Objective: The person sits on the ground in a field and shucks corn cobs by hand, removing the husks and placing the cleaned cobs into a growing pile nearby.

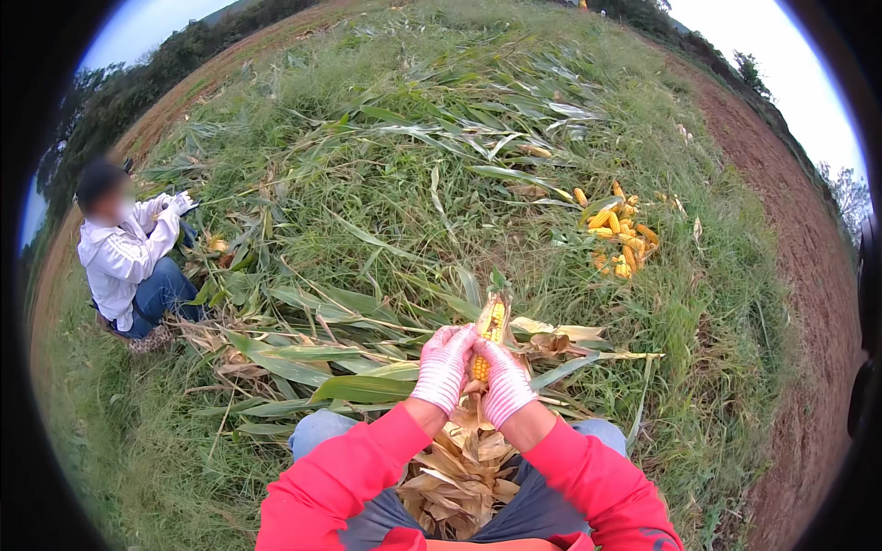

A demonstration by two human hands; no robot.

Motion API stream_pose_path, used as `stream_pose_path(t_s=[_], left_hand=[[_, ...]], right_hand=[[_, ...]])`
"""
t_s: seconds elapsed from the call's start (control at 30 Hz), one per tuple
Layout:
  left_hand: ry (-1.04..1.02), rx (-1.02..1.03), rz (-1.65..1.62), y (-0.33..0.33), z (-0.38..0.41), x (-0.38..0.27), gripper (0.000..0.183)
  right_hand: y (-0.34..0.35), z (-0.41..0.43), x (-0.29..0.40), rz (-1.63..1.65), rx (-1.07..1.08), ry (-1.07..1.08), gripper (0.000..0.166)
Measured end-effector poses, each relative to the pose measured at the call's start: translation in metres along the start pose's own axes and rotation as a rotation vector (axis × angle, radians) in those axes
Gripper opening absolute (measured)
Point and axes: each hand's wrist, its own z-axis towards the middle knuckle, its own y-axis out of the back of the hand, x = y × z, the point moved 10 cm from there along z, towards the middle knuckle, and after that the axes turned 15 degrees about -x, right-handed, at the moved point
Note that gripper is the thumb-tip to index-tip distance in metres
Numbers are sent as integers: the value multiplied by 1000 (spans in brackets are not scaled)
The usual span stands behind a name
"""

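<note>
Both my hands wear pink-and-white striped gloves and meet in front of me around one ear of corn (pixel 493 322). The ear points away from me, its yellow kernels bare along the upper side and dry husk still around its tip and edges. My left hand (pixel 446 365) grips its left side, my right hand (pixel 503 379) its lower right side. Dry husks (pixel 458 485) are heaped between my legs. Cut corn stalks with green leaves (pixel 365 389) lie across the grass just beyond my knees. A pile of husked yellow ears (pixel 627 237) rests on the grass ahead to the right.
At the left a person (pixel 127 255) in a white jacket and dark cap sits low beside more stalks. Further flattened corn stalks (pixel 482 138) lie ahead in tall grass. Bare brown soil (pixel 806 275) runs along the right side.
</note>
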Motion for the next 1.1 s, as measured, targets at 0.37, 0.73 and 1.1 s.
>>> stream_pose_path(t_s=[0.37,0.73,1.1], left_hand=[[-29,-11,-24,-7,15,-5,13],[-24,105,62,-9,-15,-11,12],[-30,111,30,-21,-7,8,8]], right_hand=[[-11,12,12,39,-9,25,23],[-5,-6,9,85,22,-28,19],[1,0,30,70,115,44,20]])
